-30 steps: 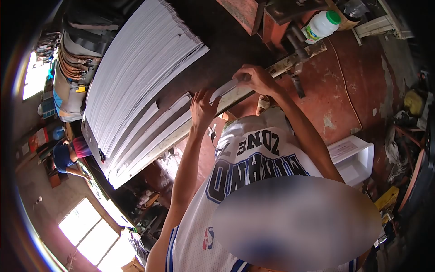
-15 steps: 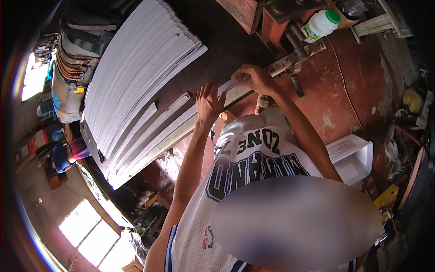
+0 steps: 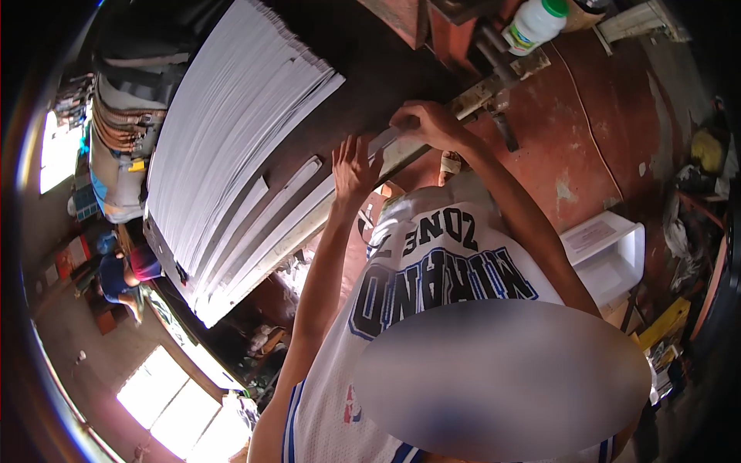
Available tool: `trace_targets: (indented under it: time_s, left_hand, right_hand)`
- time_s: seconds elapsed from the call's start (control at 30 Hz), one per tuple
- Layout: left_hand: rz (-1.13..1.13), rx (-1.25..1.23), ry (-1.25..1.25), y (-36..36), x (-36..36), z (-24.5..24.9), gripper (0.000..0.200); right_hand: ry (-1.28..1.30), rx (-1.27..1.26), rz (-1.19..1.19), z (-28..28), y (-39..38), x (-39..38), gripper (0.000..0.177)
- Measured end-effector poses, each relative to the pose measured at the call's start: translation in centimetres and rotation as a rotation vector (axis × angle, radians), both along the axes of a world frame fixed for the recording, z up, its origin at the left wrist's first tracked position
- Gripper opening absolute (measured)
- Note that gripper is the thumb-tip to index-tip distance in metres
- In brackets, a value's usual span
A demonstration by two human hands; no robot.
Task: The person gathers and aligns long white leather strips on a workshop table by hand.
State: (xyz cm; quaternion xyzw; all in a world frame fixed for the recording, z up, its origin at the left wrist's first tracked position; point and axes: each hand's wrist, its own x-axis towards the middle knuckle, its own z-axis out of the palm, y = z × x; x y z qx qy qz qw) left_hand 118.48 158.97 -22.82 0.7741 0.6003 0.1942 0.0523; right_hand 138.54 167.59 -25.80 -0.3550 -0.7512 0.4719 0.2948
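Long pale strips lie in a fanned row on a dark tabletop. Nearest my body, one light strip runs along the table edge under my hands. My left hand lies on it with its fingers stretched out and thumb apart. Further right, my right hand is bent over the strip's end, its fingers curled and closed on it. The fingertips of my right hand are partly hidden. Two shorter pale strips lie just beyond the left hand's side of the table.
A white jar with a green lid stands at the upper right. Belts hang over a bundle at the left. A white plastic bin sits on the red floor. Another person is at the far left.
The view has shifted slightly. My hands keep nearly the same place at the light strip. At the far left, more of the other person shows.
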Motion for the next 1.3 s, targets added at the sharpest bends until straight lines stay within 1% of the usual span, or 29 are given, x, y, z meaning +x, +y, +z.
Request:
trace_targets:
  time_s: [0.03, 0.1, 0.13, 0.2, 0.27, 0.3, 0.4, 0.5, 0.6, 0.67, 0.7, 0.83, 0.93, 1.03, 1.13, 1.3]
  left_hand:
    - [-0.003, 0.002, -0.021, 0.0, 0.2, 0.5, 0.031]
    - [-0.016, -0.009, -0.058, 0.2, 0.6, 0.8, 0.031]
    - [-0.044, -0.019, -0.056, 0.4, 0.6, 0.7, 0.031]
    - [-0.055, 0.012, -0.009, 0.8, 0.6, 0.6, 0.030]
    - [-0.071, 0.007, 0.003, 1.1, 0.8, 0.5, 0.027]
    - [-0.080, 0.003, 0.005, 1.2, 0.6, 0.5, 0.026]
    - [-0.121, -0.016, 0.016, 1.6, 0.3, 0.6, 0.023]
    - [-0.133, -0.052, -0.032, 2.0, 0.1, 0.5, 0.020]
    - [-0.178, -0.054, -0.010, 2.2, -0.1, 0.9, 0.020]
    - [-0.189, -0.058, -0.004, 2.2, 0.0, 1.0, 0.020]
    - [-0.197, -0.052, -0.004, 2.3, -0.1, 1.0, 0.021]
    - [-0.183, -0.052, -0.003, 2.1, 0.1, 0.9, 0.022]
    - [-0.171, -0.020, 0.014, 2.2, 0.4, 0.5, 0.024]
    - [-0.196, 0.053, 0.051, 2.1, 0.9, 0.9, 0.027]
    - [-0.177, 0.019, 0.083, 1.9, 0.6, 0.5, 0.028]
    - [-0.171, 0.052, 0.121, 1.7, 0.3, -0.2, 0.028]
  right_hand:
    - [0.002, 0.032, 0.008, -0.1, 0.0, 0.0, 0.026]
    - [-0.011, -0.019, -0.011, -0.3, -0.1, -0.1, 0.026]
    - [-0.019, -0.064, -0.007, -0.4, -0.2, -0.1, 0.027]
    - [-0.012, -0.076, -0.058, -0.6, -0.7, 0.1, 0.027]
    - [0.073, -0.116, -0.110, -0.9, -1.2, 0.3, 0.026]
    - [0.066, -0.071, -0.144, -0.7, -1.6, 0.5, 0.022]
    - [0.084, -0.098, -0.250, -1.4, -2.6, 1.2, 0.020]
    - [0.116, -0.095, -0.300, -2.0, -3.1, 1.2, 0.017]
    - [0.129, -0.075, -0.338, -2.1, -3.3, 0.7, 0.015]
    - [0.052, -0.102, -0.297, -1.5, -3.1, 0.8, 0.015]
    - [0.061, -0.116, -0.283, -1.6, -3.0, 0.7, 0.014]
    - [-0.001, -0.067, -0.296, -1.7, -2.9, 0.1, 0.014]
    - [-0.056, -0.091, -0.280, -1.7, -2.8, 0.0, 0.014]
    - [-0.004, -0.098, -0.264, -1.9, -2.8, 0.1, 0.014]
    - [-0.023, -0.090, -0.278, -1.9, -2.8, 0.1, 0.014]
    - [-0.023, -0.041, -0.299, -1.7, -2.8, -0.1, 0.015]
